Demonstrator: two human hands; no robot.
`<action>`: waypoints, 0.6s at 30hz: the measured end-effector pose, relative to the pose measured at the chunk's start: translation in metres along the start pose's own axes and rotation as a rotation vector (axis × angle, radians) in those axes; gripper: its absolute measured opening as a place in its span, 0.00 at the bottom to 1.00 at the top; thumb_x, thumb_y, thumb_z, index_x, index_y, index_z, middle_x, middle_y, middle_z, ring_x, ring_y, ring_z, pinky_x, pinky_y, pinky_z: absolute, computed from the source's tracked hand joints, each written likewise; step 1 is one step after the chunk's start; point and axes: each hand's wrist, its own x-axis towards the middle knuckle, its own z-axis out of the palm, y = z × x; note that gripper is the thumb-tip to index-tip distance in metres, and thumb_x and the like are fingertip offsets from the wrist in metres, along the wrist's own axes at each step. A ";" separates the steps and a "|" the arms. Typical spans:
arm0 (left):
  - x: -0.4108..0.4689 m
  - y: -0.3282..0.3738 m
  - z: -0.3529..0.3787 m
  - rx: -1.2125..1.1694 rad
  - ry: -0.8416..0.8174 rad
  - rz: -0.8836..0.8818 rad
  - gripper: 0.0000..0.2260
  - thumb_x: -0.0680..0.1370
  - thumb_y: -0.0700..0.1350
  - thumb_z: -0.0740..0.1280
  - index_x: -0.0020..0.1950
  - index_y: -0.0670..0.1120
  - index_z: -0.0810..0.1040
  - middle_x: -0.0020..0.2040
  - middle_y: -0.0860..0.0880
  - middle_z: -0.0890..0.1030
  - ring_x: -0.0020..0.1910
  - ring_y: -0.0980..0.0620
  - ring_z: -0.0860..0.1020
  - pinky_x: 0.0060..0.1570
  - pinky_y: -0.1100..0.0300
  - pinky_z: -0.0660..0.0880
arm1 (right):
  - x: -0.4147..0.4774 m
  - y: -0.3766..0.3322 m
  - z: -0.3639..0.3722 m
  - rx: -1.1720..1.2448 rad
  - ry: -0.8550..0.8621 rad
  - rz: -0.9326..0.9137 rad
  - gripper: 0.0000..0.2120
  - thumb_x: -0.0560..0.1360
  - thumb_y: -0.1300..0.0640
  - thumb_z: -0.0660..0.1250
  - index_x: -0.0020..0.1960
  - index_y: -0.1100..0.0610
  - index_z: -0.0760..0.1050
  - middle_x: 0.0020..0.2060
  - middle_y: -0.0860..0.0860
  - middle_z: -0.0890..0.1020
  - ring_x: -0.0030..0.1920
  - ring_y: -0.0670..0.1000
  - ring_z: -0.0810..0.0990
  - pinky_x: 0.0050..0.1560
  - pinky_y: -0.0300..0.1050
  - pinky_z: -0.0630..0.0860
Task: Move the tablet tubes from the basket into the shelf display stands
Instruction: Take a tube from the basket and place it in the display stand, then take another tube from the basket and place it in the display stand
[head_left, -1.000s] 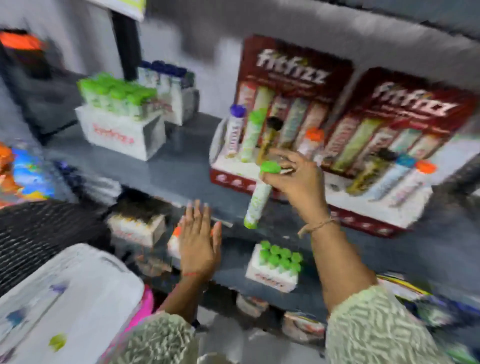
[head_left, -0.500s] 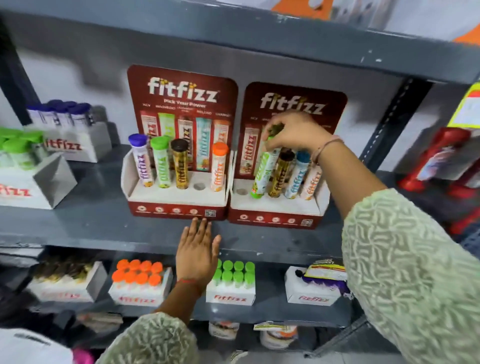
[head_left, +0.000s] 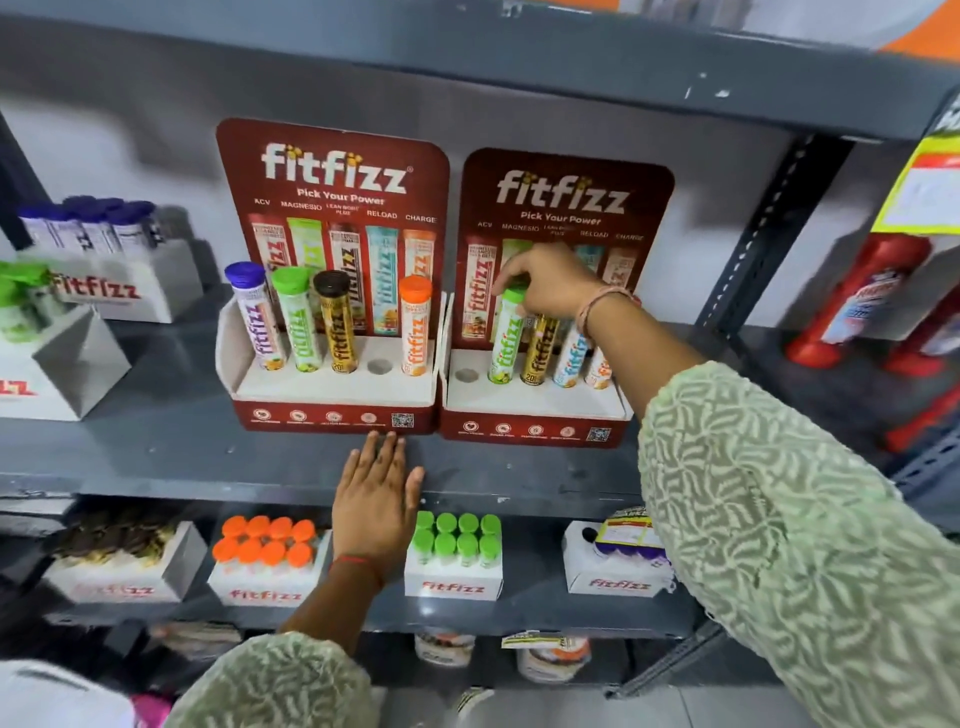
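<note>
Two red fitfizz display stands sit side by side on the grey shelf. The left stand (head_left: 332, 413) holds purple, green, black and orange-capped tubes, with one hole (head_left: 379, 366) bare. My right hand (head_left: 550, 283) grips the cap of a green tablet tube (head_left: 506, 340), which stands in the second hole of the right stand (head_left: 530, 428), beside black, blue and orange tubes. The first hole (head_left: 466, 375) there is bare. My left hand (head_left: 376, 499) rests flat and open on the shelf's front edge below the left stand. The basket is out of view.
White fitfizz boxes of tubes stand at far left (head_left: 124, 280) and on the shelf below: orange caps (head_left: 265, 540), green caps (head_left: 457, 535), a purple one (head_left: 618, 566). Red bottles (head_left: 857, 301) stand at right beyond a dark upright post (head_left: 763, 228).
The view swung up to face the stands. My right hand carried the green tube up to the right stand and lowered it into its second hole. My left hand stayed flat on the shelf edge.
</note>
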 end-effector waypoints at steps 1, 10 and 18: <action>0.000 0.000 0.000 0.005 -0.001 0.007 0.41 0.71 0.64 0.27 0.71 0.41 0.58 0.73 0.42 0.61 0.73 0.47 0.52 0.71 0.54 0.44 | 0.000 0.001 0.001 0.025 0.016 0.000 0.21 0.66 0.75 0.66 0.51 0.54 0.81 0.61 0.53 0.78 0.61 0.53 0.75 0.58 0.40 0.73; -0.003 -0.001 -0.018 -0.121 0.002 0.036 0.37 0.74 0.63 0.34 0.69 0.38 0.60 0.71 0.39 0.64 0.72 0.42 0.57 0.70 0.52 0.48 | -0.024 -0.021 0.016 -0.003 0.379 -0.161 0.21 0.67 0.65 0.68 0.58 0.52 0.77 0.62 0.53 0.78 0.63 0.57 0.73 0.64 0.50 0.67; -0.139 -0.123 -0.040 -0.055 0.178 -0.547 0.27 0.76 0.52 0.48 0.70 0.36 0.57 0.71 0.34 0.62 0.70 0.36 0.58 0.67 0.41 0.56 | -0.089 -0.164 0.205 0.417 0.184 -0.676 0.06 0.68 0.68 0.66 0.43 0.63 0.80 0.44 0.61 0.81 0.46 0.61 0.80 0.51 0.45 0.70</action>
